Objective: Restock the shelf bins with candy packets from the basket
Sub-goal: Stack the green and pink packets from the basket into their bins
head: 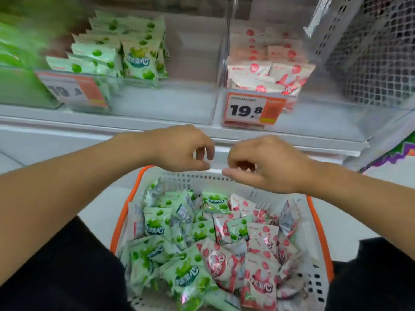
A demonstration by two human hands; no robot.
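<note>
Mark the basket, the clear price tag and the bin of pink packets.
basket (317, 286), head view, right perforated wall.
price tag (246, 110), head view, printed number.
bin of pink packets (318, 113), head view, clear front wall.

Glossy film packets (190, 277); perforated plastic basket (314, 286) — clear plastic bins (170, 102).
</note>
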